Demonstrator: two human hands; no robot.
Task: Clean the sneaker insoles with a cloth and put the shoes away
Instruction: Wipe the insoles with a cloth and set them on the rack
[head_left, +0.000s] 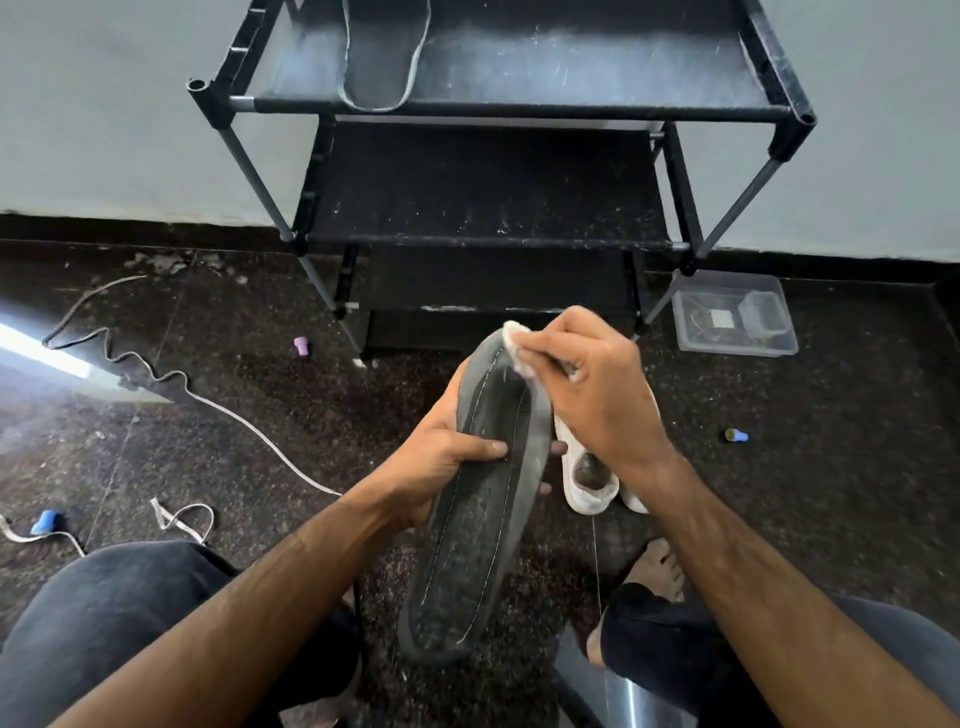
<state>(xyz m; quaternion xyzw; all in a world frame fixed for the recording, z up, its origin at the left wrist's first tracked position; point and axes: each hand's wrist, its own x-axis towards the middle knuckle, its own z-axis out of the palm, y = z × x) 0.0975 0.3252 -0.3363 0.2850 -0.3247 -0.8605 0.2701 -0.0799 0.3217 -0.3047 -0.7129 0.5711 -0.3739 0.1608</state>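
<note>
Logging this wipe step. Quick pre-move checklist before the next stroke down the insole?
1. Insole held firm: ok, left hand grips its middle, thumb on top.
2. Cloth in grip: ok, right hand pinches it at the insole's far end.
3. Cloth touching the surface: ok, it presses on the far tip.
4. Stroke path free: not ok, the left thumb lies across the insole's middle.
5. Other insole accounted for: ok, lies on the rack top shelf.
6. Shoes within reach: ok, white pair on the floor under the right wrist.
</note>
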